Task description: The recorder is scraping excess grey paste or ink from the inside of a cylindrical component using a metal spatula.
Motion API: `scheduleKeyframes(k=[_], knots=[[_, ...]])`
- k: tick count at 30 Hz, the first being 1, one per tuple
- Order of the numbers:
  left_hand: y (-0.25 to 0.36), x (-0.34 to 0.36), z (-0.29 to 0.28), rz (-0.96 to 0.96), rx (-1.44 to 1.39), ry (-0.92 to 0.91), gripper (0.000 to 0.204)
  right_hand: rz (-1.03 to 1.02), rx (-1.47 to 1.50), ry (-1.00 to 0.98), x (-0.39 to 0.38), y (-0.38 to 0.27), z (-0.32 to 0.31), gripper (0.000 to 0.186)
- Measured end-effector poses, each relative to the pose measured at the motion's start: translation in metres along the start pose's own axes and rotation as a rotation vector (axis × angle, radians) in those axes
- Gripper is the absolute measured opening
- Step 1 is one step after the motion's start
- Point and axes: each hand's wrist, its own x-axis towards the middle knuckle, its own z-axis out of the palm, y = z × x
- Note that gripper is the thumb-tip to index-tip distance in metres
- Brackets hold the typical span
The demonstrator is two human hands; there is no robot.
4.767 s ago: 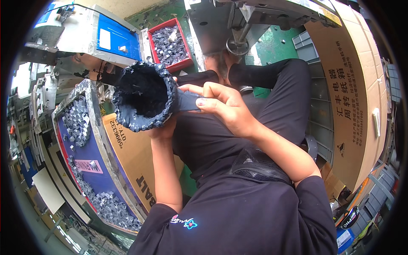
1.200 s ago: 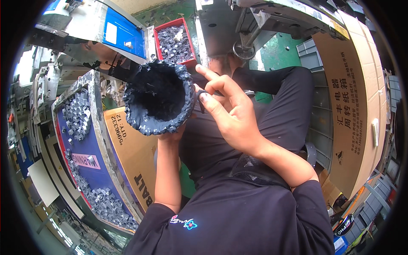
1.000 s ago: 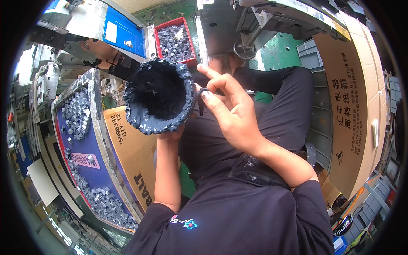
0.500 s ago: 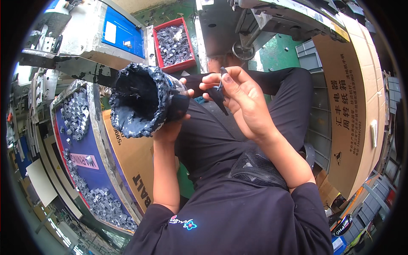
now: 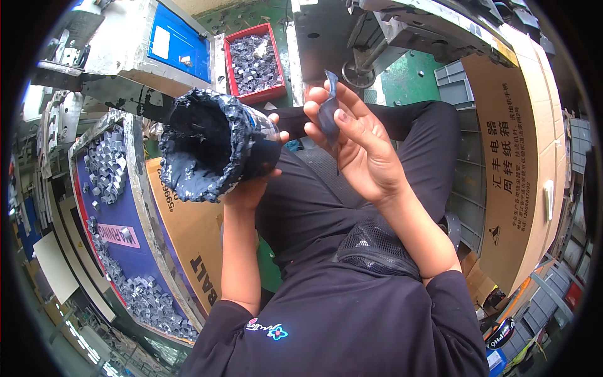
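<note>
My left hand is closed round a cylindrical tub, its fingers along the far side. The tub lies tilted so its mouth faces left, and a thick, lumpy dark blue-black paste crusts the rim. Deep inside it is dark and hard to make out. To the right of the tub, my right hand pinches a thin, pointed dark blade-like piece between thumb and fingers. It stands upright, apart from the tub; its exact kind I cannot tell.
A red bin of small grey pieces stands ahead. At left, a blue-purple table bears many similar pieces. A blue panel fronts a machine beyond the tub. Cardboard sheets stand at right, and a cardboard box at left.
My right hand has risen slightly and turned, so the dark piece shows a broader face and sits higher. My left hand and the tub have hardly moved.
</note>
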Motion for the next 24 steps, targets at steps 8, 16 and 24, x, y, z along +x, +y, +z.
scheduleKeyframes(k=[8,16,24], knots=[[0.000,-0.002,-0.001,0.024,0.084,0.023,0.081,0.023,-0.185,0.077,0.000,0.006,-0.001,0.029],[-0.003,-0.001,-0.002,0.003,0.078,0.049,0.081,0.031,-0.330,0.181,-0.002,0.005,-0.003,0.023],[0.000,0.000,-0.009,-0.058,0.025,-0.033,0.079,0.023,-0.445,0.308,-0.003,0.007,-0.012,0.022]])
